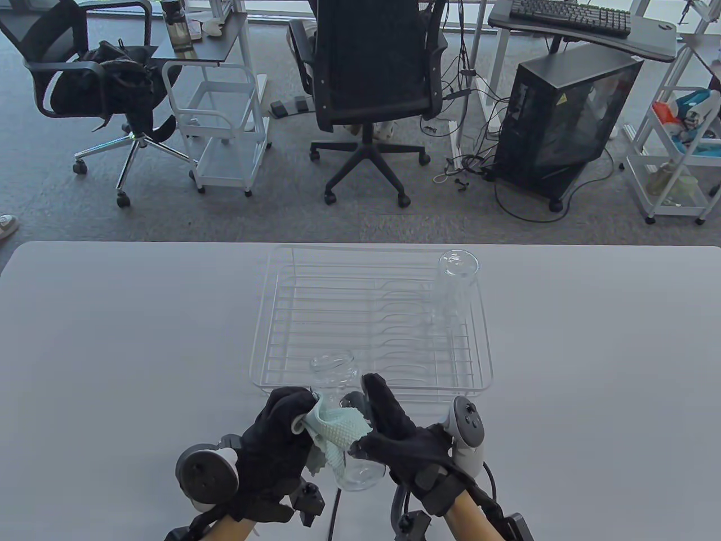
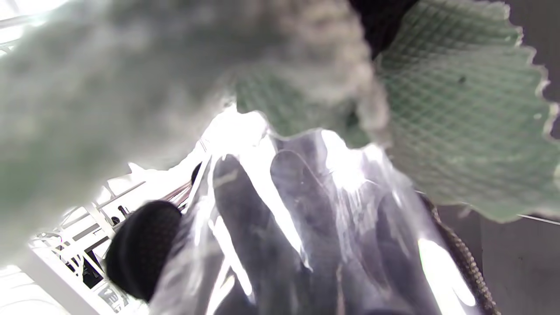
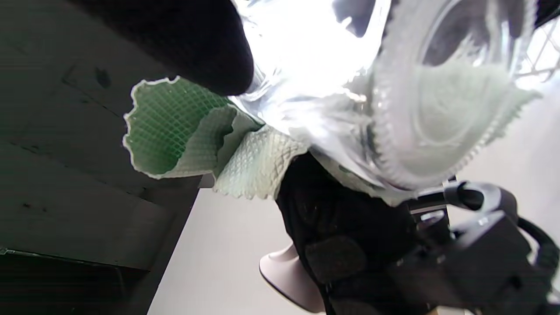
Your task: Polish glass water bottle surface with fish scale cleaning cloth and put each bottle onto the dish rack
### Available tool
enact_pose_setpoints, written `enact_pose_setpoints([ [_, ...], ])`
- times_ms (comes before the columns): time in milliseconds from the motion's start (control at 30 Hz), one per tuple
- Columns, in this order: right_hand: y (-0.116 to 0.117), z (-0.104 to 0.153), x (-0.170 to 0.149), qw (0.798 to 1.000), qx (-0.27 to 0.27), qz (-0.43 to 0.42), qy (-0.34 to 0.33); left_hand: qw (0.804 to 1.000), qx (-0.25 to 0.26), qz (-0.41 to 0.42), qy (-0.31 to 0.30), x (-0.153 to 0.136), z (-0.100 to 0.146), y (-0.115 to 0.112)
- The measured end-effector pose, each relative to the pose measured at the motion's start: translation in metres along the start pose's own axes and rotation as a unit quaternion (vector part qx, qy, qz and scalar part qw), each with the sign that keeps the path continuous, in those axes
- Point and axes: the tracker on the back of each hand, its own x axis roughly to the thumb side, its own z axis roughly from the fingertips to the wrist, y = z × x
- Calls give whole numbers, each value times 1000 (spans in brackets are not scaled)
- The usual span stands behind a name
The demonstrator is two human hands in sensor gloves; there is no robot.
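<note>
A clear glass bottle [image 1: 345, 394] is held tilted above the table's near edge, its mouth pointing away toward the rack. My right hand [image 1: 394, 434] grips its side; its dark fingers show through the glass [image 2: 284, 245] in the left wrist view. My left hand [image 1: 284, 437] holds the pale green fish scale cloth [image 1: 338, 431] against the bottle's left side. The cloth [image 3: 175, 127] hangs below the glass [image 3: 393, 109] in the right wrist view. A second glass bottle [image 1: 455, 287] stands upside down at the far right of the white wire dish rack [image 1: 270, 338].
The grey table [image 1: 112, 338] ends at a far edge, beyond which stand office chairs [image 1: 372, 84], a white cart [image 1: 225, 124] and a computer tower [image 1: 569, 124]. The rack lies just beyond my hands.
</note>
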Motion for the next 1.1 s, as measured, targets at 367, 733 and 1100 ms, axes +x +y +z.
enact_pose_setpoints([
  [367, -13, 5, 16, 991, -103, 65, -55, 993, -85, -65, -55, 12, 10, -30],
  [733, -12, 6, 22, 993, -63, 88, -38, 991, -87, -76, -70, 14, 11, -35],
  [1100, 2, 0, -1, 1000, 5, 10, 21, 1000, -10, -15, -15, 2, 1, -2],
])
